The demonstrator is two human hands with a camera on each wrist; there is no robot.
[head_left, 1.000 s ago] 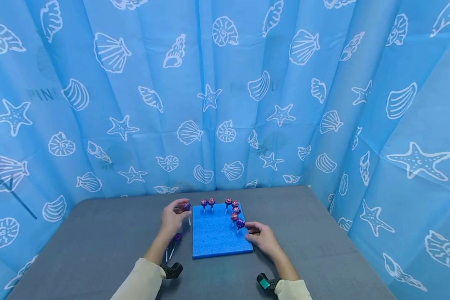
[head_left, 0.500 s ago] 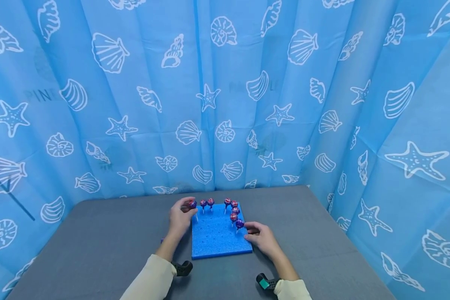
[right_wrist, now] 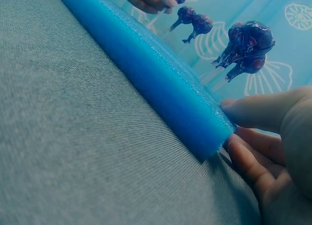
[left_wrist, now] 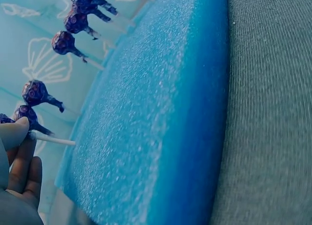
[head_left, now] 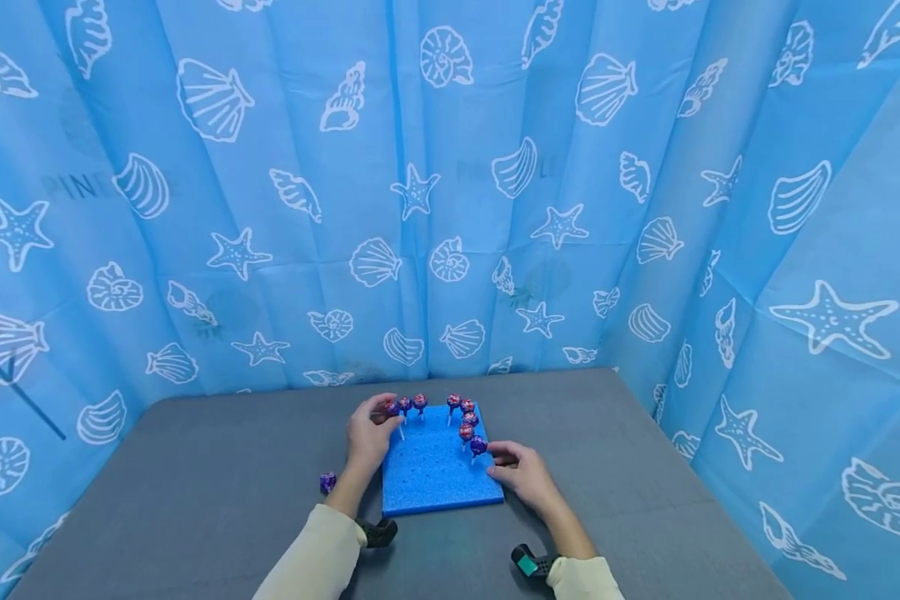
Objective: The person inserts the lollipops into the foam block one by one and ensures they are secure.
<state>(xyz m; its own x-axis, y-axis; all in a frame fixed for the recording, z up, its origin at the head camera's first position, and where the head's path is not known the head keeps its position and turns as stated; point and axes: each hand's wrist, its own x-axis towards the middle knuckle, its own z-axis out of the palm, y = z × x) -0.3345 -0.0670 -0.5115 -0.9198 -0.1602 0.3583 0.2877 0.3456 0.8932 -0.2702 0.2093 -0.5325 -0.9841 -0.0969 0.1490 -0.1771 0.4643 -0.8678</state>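
In the head view my left hand (head_left: 371, 433) pinches a lollipop (head_left: 392, 408) in purple and red wrapping over the far left corner of a blue foam board (head_left: 435, 483). The lollipop's white stick (left_wrist: 56, 138) points down at the foam in the left wrist view; whether its tip touches cannot be told. My right hand (head_left: 525, 471) grips the board's right edge, thumb on top and fingers at the side and underneath. Two lollipops (head_left: 420, 401) stand beside the held one. Several more, including a purple one (head_left: 477, 445), stand along the right side.
On the grey table (head_left: 232, 483), another purple lollipop (head_left: 327, 482) lies left of the board, partly hidden by my left forearm. Small holes dot the foam. A blue curtain (head_left: 420, 208) with white seashells hangs behind the table and along its right side.
My left hand has carried the lollipop rightward, from beside the board to over its far left corner. My right hand has kept its hold on the edge.
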